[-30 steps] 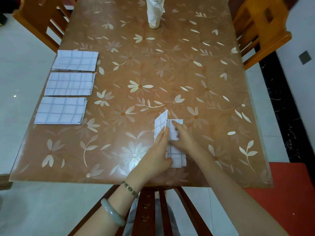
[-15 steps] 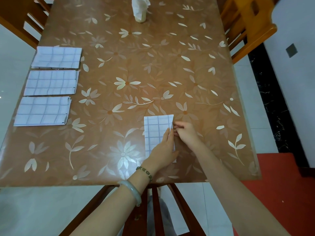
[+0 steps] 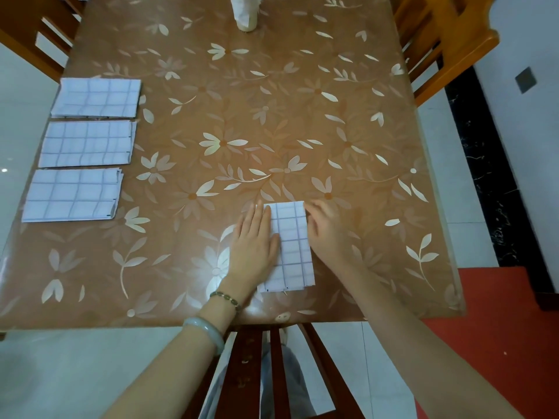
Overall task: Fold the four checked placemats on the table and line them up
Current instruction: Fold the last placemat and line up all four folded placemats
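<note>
Placemats [image 3: 87,143], three of them folded, sit in a column along the left side of the desk [image 3: 302,116]. The fourth placemat [image 3: 292,246], folded narrow, lies near the front edge. The left hand [image 3: 252,246] rests flat, fingers straight, on its left edge. The right hand [image 3: 328,228] touches its right edge, too blurred to tell its grip. A pale cup [image 3: 246,21] at the far end holds crumpled white paper [image 3: 245,1].

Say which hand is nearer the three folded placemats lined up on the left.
Left. The left hand presses the fourth placemat's left side, toward that row; the right hand is at its right edge.
</note>
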### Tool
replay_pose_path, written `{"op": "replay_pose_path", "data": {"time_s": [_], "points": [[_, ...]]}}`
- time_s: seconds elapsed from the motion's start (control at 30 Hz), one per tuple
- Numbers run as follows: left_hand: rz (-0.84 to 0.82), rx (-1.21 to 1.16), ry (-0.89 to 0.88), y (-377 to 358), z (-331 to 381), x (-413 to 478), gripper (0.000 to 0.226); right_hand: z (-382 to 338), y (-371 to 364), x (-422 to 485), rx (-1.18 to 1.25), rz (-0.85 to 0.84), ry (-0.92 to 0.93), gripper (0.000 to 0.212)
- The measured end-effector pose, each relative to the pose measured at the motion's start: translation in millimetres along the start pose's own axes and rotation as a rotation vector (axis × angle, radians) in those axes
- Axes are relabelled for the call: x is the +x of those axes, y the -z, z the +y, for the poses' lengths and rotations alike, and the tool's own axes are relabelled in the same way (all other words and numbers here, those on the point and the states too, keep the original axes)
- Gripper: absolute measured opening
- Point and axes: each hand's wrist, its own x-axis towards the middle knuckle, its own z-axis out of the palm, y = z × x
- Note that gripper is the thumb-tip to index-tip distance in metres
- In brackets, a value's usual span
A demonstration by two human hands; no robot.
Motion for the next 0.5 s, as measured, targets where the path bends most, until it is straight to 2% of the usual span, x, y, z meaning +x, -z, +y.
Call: {"op": "replay_pose_path", "data": {"time_s": [0.03,0.1,0.2,0.5], "points": [[-0.021,0.054,-0.032,-6,-7,0,0.057,-1,-6,-1,-0.123,-0.047,0.119,0.037],[-0.082,0.116,-0.060,-16,-14,0,0.059,-1,-23,-3,-0.318,-0.185,0.218,0.047],[-0.143,0.159,-0.061,-24,-20,0,0.063,2,-37,-4,-0.466,-0.296,0.202,0.059],[-0.180,0.209,-0.038,-23,-21,-1,0.073,3,-39,-7,-0.564,-0.363,0.162,0.063]]}}
